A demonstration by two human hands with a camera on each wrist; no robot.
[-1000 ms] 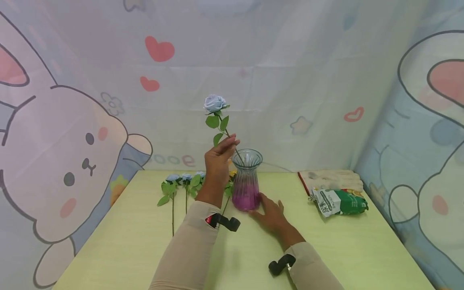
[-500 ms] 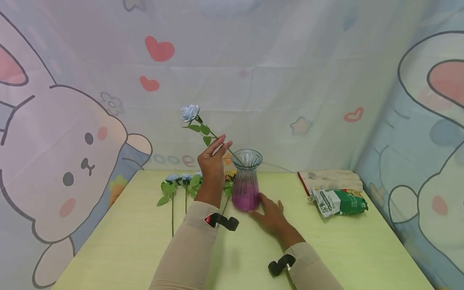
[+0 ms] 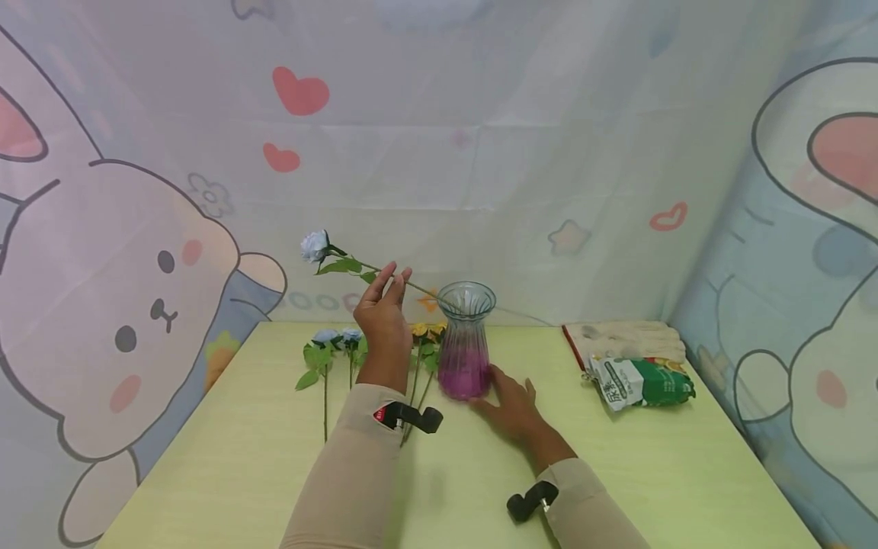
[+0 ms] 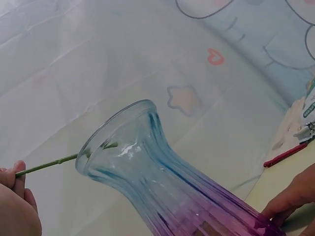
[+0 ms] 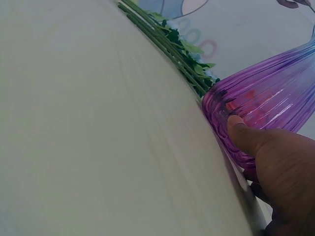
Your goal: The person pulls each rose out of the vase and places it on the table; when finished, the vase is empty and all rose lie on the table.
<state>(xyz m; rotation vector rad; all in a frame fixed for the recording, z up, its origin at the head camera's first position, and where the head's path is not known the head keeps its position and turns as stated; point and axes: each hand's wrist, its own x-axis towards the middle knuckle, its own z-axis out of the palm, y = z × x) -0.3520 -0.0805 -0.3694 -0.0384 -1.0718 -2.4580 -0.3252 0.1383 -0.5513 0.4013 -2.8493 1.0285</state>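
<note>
A light blue rose (image 3: 315,246) leans far over to the left, its long stem pinched between my left hand's (image 3: 386,328) thumb and fingers. In the left wrist view the cut end of the stem (image 4: 49,166) passes just inside the mouth of a glass vase (image 4: 147,167). This vase, blue-clear above and purple below, stands upright on the table. My right hand (image 3: 511,404) holds it low on its right side; in the right wrist view the thumb presses the purple glass (image 5: 275,98). Part of the right fingers is hidden behind the base.
Several blue roses (image 3: 325,335) and yellow roses (image 3: 428,332) lie on the table (image 3: 219,457) left of the vase, partly behind my left arm. At the back right lie pale work gloves (image 3: 627,339) and a green-and-white packet (image 3: 660,383). A printed cloth (image 3: 507,168) hangs behind.
The rose's head has swung left and down from nearly upright, while its lower end stays at the vase mouth. My left hand has shifted left; the right hand and vase stay put.
</note>
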